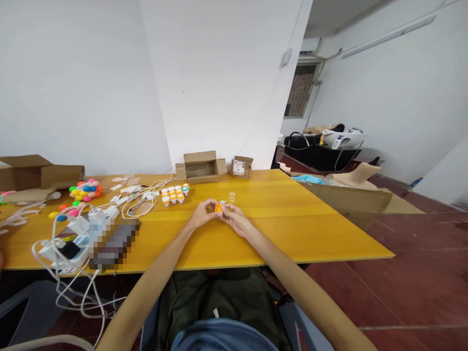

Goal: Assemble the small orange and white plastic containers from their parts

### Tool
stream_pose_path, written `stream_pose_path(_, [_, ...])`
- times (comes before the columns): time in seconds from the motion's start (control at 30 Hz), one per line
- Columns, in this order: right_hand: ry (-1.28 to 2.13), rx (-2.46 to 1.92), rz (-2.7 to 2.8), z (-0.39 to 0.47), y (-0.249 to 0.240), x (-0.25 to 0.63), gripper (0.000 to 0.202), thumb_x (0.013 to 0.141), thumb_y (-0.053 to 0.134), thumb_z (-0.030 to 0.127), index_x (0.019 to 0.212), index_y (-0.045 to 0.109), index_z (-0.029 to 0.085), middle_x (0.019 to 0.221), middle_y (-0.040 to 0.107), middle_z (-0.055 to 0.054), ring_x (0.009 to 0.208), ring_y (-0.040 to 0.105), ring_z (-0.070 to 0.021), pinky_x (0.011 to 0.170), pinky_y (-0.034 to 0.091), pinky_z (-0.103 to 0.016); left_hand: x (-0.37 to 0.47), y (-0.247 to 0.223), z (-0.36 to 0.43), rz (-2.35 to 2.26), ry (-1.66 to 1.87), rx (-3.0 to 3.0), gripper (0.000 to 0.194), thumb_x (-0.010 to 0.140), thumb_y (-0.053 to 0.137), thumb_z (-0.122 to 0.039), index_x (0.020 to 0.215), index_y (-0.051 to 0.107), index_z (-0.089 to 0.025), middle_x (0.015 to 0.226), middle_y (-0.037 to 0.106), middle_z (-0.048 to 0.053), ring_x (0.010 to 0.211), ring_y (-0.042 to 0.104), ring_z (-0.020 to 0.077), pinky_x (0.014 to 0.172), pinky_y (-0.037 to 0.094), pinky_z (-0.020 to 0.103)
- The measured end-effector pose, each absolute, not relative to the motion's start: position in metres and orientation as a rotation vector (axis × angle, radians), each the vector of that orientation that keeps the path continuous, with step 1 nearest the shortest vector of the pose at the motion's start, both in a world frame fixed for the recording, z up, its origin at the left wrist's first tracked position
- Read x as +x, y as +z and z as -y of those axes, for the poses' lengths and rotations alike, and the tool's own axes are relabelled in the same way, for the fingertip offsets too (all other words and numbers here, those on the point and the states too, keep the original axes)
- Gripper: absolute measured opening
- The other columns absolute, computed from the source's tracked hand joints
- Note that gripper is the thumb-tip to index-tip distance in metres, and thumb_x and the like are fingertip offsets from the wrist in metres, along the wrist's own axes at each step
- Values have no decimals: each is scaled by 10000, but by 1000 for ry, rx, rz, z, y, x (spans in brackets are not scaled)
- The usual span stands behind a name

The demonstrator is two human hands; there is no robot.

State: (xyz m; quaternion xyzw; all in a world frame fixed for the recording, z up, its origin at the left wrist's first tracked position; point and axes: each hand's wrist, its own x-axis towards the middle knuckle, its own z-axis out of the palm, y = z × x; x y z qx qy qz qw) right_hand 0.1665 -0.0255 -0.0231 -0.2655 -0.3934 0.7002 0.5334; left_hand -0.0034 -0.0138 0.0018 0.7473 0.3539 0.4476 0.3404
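Both hands meet over the middle of the yellow table (292,219). My left hand (204,213) is closed, thumb and fingertips pinching a small orange round piece (218,208). My right hand (234,217) is closed too, its fingertips against the right side of that same piece. A tiny white figure with dark spots (223,202) shows at the top of the orange piece, near my right fingertips; whether it is attached I cannot tell. Just beyond the hands stands a small clear plastic cup (232,196). Farther left, several small containers with white, orange and teal parts (173,194) stand in rows.
An open cardboard box (201,168) and a smaller labelled box (242,167) stand by the wall. Left lie white cables (141,204), colourful plastic eggs (86,190), a power strip (87,239) and a blurred dark object (115,243). A large carton (340,200) stands beyond the table's right edge.
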Motion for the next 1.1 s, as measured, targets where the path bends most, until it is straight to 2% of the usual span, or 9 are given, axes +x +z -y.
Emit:
stream_pose_path(0.2, [1629,-643,949,28,-22,166,413,473,949,420,712,698,195,703,692,9,674,627,-116,742,518,-275,-1,3,15,-928,1182,1941,285,691,807,-385,834,670,-180,800,673,1,736,579,142,697,449,266])
stream_pose_path(0.47, [1578,-646,977,25,-25,164,414,469,946,430,705,697,199,708,691,8,673,633,-125,737,519,-282,-2,2,16,-928,1204,1985,249,706,800,-349,829,662,-183,780,654,-10,720,562,136,695,446,266])
stream_pose_path(0.73, [1542,-631,990,24,-27,164,367,511,933,422,727,734,202,736,702,-8,681,629,-135,738,521,-293,-2,-3,14,-879,1273,2055,305,743,796,-359,990,703,-206,916,680,28,789,597,158,730,476,284])
stream_pose_path(0.9, [1547,-644,942,25,-27,162,367,525,915,471,713,758,199,747,712,-18,699,625,-130,751,518,-294,-3,-4,12,-891,1307,2079,283,738,805,-358,964,720,-211,924,670,36,818,605,173,750,485,298])
stream_pose_path(1.0, [1560,-643,940,24,-28,162,385,475,936,456,707,770,198,751,721,-23,720,636,-135,780,523,-303,-3,-5,11,-912,1303,2080,272,737,807,-350,954,724,-210,902,668,30,798,601,169,742,488,299])
stream_pose_path(1.1, [1557,-634,951,24,-29,163,363,480,941,424,714,778,199,761,730,-28,735,645,-143,812,528,-319,-3,-6,10,-921,1316,2086,271,732,814,-352,947,728,-212,900,676,30,804,608,169,745,492,298])
